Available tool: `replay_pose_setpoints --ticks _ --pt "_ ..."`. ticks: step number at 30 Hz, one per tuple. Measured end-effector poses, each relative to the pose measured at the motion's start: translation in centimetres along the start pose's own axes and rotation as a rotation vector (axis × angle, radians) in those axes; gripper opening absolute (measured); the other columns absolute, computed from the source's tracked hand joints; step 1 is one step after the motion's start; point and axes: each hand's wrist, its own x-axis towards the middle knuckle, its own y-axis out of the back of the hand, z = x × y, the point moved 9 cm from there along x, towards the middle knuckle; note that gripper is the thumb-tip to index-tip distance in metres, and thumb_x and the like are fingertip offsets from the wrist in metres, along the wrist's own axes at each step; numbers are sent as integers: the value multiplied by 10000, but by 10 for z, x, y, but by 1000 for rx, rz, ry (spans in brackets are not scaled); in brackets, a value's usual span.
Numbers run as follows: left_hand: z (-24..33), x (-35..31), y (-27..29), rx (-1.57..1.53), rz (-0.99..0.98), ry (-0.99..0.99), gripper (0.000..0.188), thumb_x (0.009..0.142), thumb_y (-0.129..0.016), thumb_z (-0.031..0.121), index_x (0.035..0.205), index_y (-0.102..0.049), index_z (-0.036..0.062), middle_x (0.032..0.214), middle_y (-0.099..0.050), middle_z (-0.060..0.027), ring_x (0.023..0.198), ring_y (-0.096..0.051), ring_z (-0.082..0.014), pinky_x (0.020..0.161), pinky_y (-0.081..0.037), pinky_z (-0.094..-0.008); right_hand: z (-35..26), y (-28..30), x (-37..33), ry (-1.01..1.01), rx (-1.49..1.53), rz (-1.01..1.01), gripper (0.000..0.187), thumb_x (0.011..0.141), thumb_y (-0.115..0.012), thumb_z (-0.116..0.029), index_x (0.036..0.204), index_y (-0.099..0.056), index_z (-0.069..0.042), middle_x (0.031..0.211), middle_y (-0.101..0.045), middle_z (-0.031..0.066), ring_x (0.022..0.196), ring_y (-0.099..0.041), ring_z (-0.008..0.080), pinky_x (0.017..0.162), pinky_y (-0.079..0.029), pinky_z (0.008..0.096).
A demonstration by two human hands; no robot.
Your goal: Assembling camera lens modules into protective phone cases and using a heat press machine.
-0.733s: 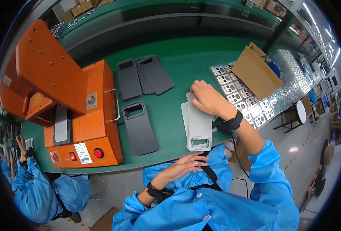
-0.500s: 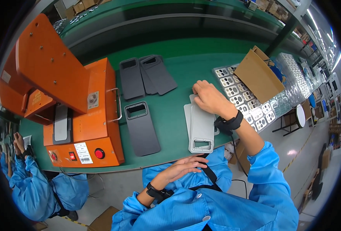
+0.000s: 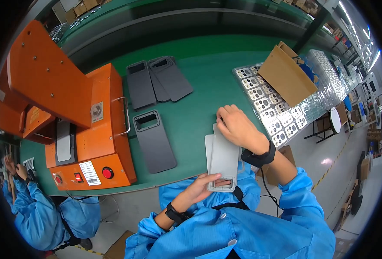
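Observation:
A light silver phone back cover (image 3: 224, 157), with a rectangular camera cutout at its near end, juts past the table's front edge. My left hand (image 3: 199, 188) grips that near end, thumb on top and fingers underneath, showing through the cutout. Curled over the cover's far end is my right hand (image 3: 239, 128), its fingertips partly hidden. Another silver cover (image 3: 209, 144) lies beneath, peeking out on the left. To the left, a dark grey phone back cover (image 3: 156, 146) lies alone, and behind it rests a fanned pile of grey covers (image 3: 173, 80).
An orange press machine (image 3: 100, 142) stands at left, a silver cover (image 3: 63, 141) in its slot. At right, clear trays of camera lens plates (image 3: 260, 93) lie under an open cardboard box (image 3: 288, 77). A co-worker in blue (image 3: 40, 220) sits at far left.
My left hand has risen to the silver cover and closed on its near end. The cover has slid toward me, past the table edge. My right hand has stayed at its far end, moving nearer.

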Motion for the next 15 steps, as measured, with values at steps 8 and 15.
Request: replay_pose_setpoints --ticks 8,15 --pt "-11 -5 3 244 220 45 469 982 -555 196 1359 -403 -38 1222 -603 -184 1100 -635 -267 928 -555 -384 -16 1 -37 -26 37 32 224 917 -541 -213 900 -569 9 830 -564 168 846 -535 342 757 -440 460" --pt "-8 -10 -3 366 300 106 396 996 -550 223 1271 -506 -58 1159 -631 -152 1014 -655 -197 786 -591 -350 -9 4 -50 -135 229 -79 242 925 -572 -247 961 -586 -9 971 -589 175 880 -558 322 766 -453 430"
